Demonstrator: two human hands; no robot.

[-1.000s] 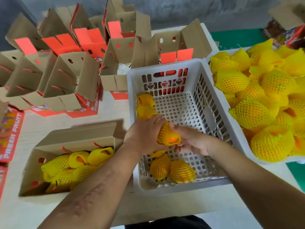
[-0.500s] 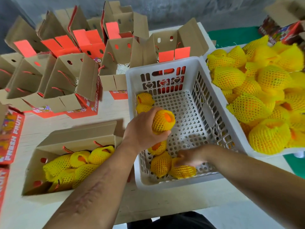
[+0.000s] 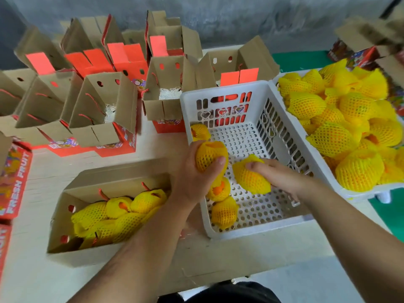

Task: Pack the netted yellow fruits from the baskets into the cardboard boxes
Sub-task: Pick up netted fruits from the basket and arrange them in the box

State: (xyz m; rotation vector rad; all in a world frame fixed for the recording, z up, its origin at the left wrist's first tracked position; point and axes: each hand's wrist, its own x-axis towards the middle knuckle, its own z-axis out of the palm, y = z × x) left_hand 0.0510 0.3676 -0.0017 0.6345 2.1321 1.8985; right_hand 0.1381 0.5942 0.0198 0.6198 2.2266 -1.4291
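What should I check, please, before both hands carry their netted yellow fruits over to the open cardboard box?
1. Left hand grip on its netted yellow fruit: ok, fingers wrapped around it.
2. Right hand grip on the second netted fruit: ok, though it is held from one side only.
3. Room in the open brown cardboard box beside the basket: cannot tell; several fruits already fill it and the left forearm hides part.
4. Path over the white perforated plastic basket wall: ok, both fruits are lifted above the floor.
5. Foam nets intact on both held fruits: ok on the visible sides.
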